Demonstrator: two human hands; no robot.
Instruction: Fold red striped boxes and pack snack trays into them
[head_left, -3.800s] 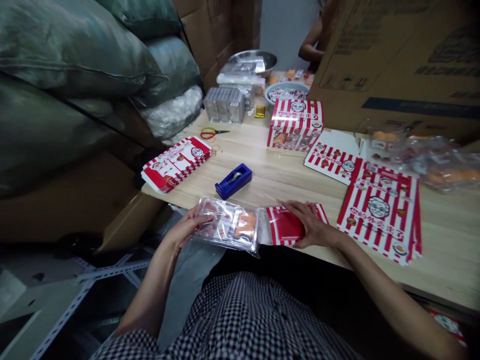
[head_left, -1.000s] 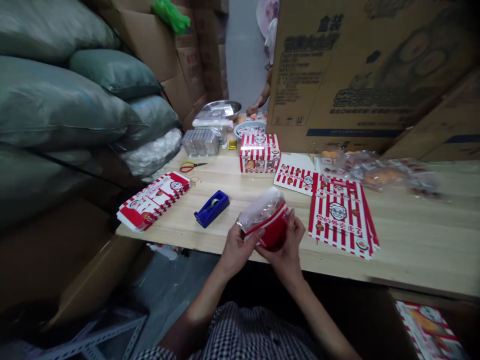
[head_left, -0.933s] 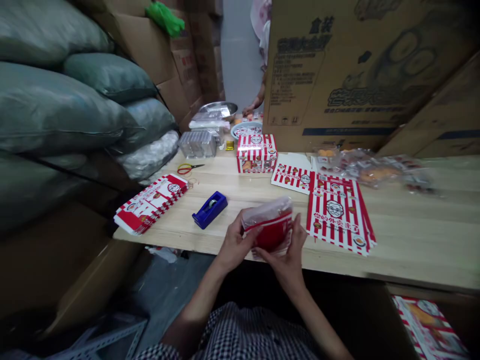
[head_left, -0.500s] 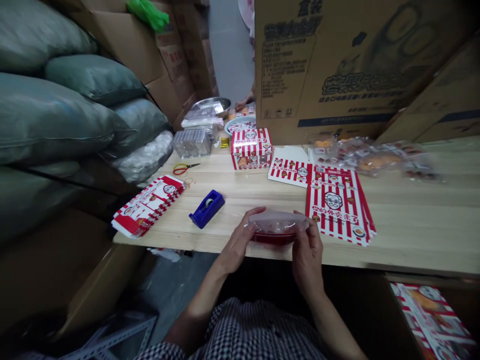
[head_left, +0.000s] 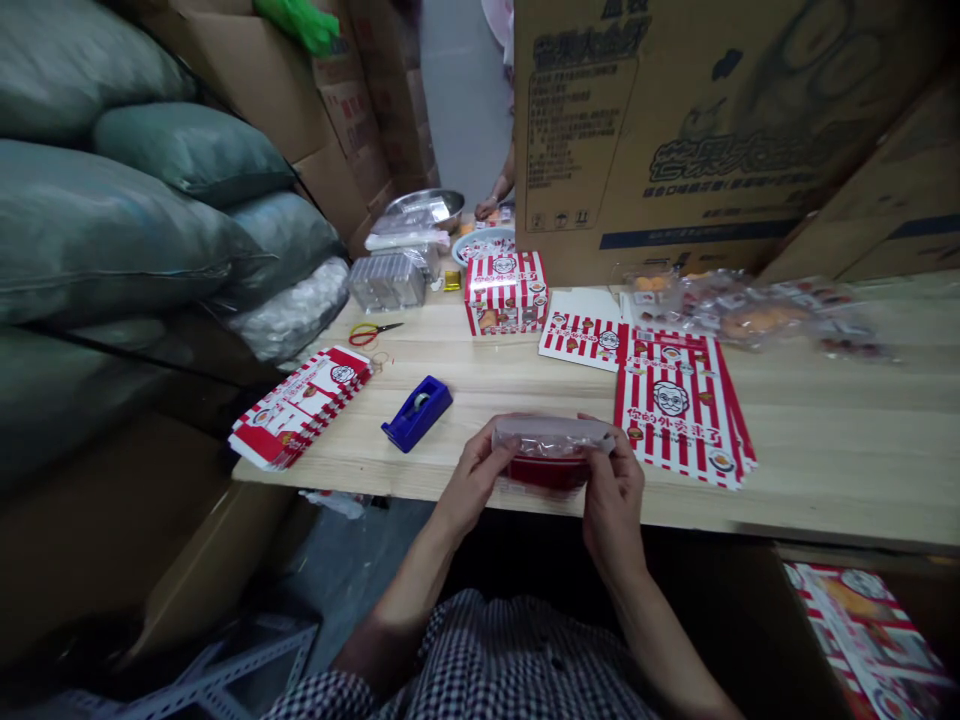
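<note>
A red container wrapped in clear plastic [head_left: 551, 465] is held over the table's front edge. My left hand [head_left: 478, 475] grips its left end, and my right hand [head_left: 616, 490] grips the right end, fingers on the plastic. What lies inside the wrap is too blurred to tell. To the left of my hands stands a blue tape dispenser [head_left: 418, 412]. Flat red-and-white striped cartons [head_left: 671, 405] lie just right of my hands. Farther back, a folded-up striped box [head_left: 507, 293] stands upright.
Scissors [head_left: 375, 331] and a stack of striped cartons [head_left: 301, 408] lie on the left of the table [head_left: 840, 450]. Clear packets [head_left: 765, 320] lie at the back right, before a large cardboard box [head_left: 675, 140]. Another person's hand [head_left: 487, 208] shows at the far end.
Both hands still hold the wrapped container; the fingers of my left hand have shifted slightly on the plastic. The other person's forearm shows more. The whole view has shifted slightly.
</note>
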